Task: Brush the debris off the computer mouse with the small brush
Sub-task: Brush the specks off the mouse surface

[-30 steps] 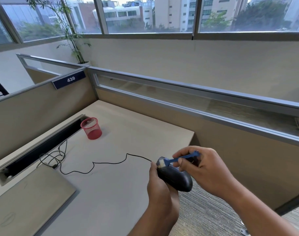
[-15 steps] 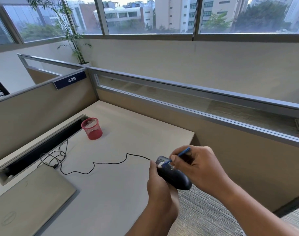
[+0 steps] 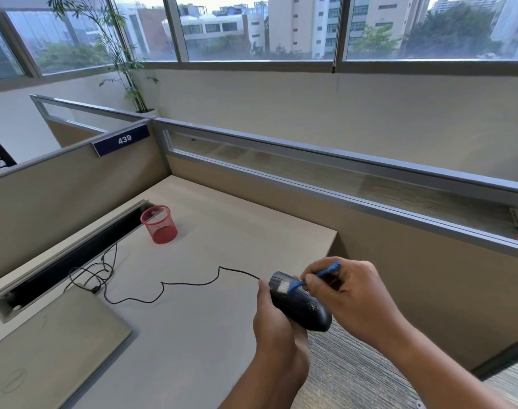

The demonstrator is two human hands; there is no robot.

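Where beige desk (image 3: 222, 237) meets partition (image 3: 60, 187) | windows (image 3: 251, 28) beyond

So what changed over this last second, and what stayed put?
The right hand swept the brush back and forth over the front of the mouse, bristles still there. The left hand keeps holding the mouse. Cable and red cup unchanged.

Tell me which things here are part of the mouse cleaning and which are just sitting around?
Part of the job:
- computer mouse, held off the desk edge by the left hand
- small brush, in the right hand, white bristles on the mouse
- mouse cable, trailing over the desk

Just lying about:
- red mesh cup
- closed laptop
- potted plant
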